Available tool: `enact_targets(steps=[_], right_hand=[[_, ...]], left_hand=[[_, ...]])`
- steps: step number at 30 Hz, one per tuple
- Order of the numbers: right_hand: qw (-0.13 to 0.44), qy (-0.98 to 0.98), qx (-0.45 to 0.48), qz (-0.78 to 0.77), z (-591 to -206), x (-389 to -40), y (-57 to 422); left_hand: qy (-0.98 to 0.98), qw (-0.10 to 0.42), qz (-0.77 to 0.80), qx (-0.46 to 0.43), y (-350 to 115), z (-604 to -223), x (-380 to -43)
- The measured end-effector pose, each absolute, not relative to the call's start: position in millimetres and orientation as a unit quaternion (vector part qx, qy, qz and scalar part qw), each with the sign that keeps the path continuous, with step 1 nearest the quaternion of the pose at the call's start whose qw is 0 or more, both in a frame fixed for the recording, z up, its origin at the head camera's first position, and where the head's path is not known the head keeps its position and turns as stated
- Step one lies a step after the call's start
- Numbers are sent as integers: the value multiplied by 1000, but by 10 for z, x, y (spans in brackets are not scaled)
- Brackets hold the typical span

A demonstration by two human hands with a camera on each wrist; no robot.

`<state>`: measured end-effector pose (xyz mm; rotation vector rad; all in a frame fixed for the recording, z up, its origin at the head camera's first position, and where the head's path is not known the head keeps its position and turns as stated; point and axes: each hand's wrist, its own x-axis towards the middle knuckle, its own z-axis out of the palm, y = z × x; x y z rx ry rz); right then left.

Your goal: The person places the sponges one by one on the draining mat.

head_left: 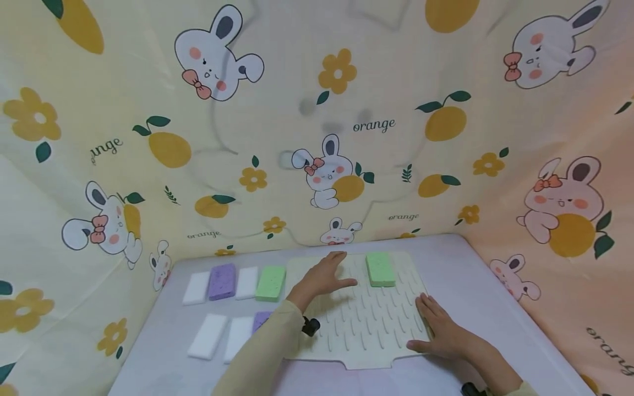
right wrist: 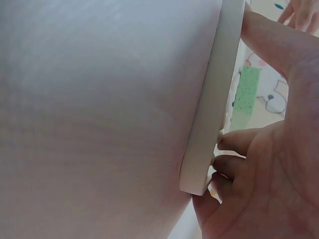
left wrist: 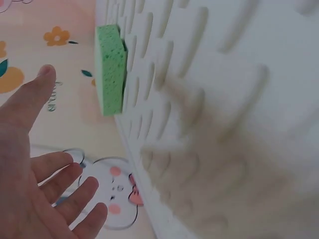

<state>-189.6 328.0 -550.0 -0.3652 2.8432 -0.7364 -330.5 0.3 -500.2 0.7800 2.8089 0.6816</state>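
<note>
A cream ridged board with a tab on its front edge lies on the table. On its back right part rests a green sponge, which also shows in the left wrist view. My left hand hovers over the board's left part, thumb apart from the fingers, and holds nothing. The gap between this hand and the green sponge is plain in the left wrist view. At the board's right edge lies my right hand, its fingers extended along the rim and its thumb near the front corner. The right wrist view shows fingertips touching the board's edge.
Left of the board, a back row holds a white block, a purple sponge, another white block and a green sponge. Nearer lie white blocks and a purple one, partly behind my left sleeve. Printed cloth surrounds the table.
</note>
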Motion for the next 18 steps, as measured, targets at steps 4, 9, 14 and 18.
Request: enact_targets(steps=[4, 9, 14, 18], right_hand=[[89, 956, -126, -251, -5496, -1906, 3271], [87, 957, -129, -246, -5516, -1897, 3280], [99, 957, -123, -244, -5523, -1903, 3281], [99, 958, -118, -243, -5528, -1915, 3271]], left_hand=[[935, 59, 226, 266, -244, -4976, -3248], [931, 41, 227, 281, -567, -4963, -3164], [926, 39, 243, 286, -859, -4946, -3089], [928, 41, 242, 280, -1100, -4934, -3019]])
